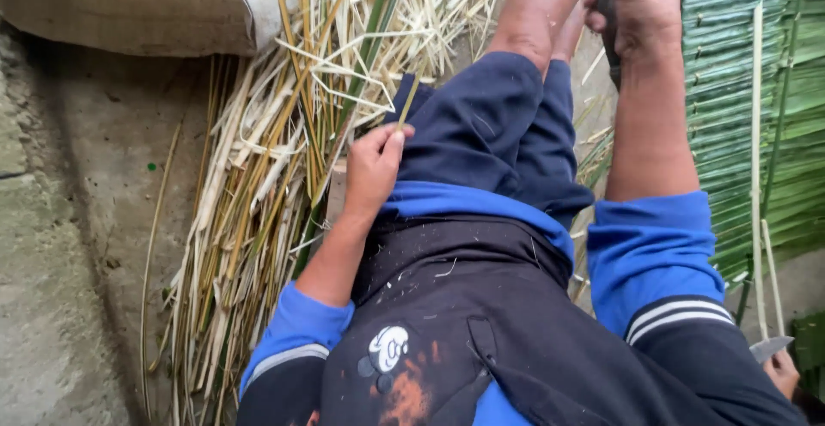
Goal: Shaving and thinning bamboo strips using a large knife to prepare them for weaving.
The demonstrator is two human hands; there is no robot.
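Two hands (371,168), one sack (129,5), one woven mat (748,91).

Pale yellow and straw-coloured bamboo strips (258,177), a few of them green, lie on the grey concrete floor (77,245) beside a green woven mat (730,91), a beige sack (129,5), navy shorts (490,125) and bright blue, white-striped sleeves (653,254).

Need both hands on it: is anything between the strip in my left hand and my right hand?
Yes. Your bent leg in dark blue shorts lies between the left hand pinching the strip and the right hand.
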